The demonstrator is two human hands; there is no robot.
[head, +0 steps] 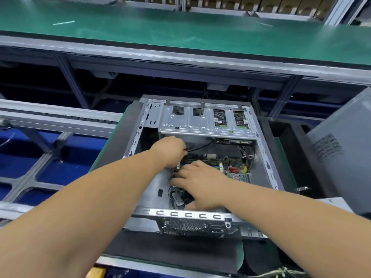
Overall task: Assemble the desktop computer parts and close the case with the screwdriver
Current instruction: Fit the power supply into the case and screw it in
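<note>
Black cable (197, 147) in left grip (168, 150)

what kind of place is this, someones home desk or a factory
Most likely a factory assembly line, not a home. A long green conveyor belt runs on aluminium framing behind the open computer case, and a loose grey side panel stands beside it, with stacked cartons on shelving at the back.
</note>
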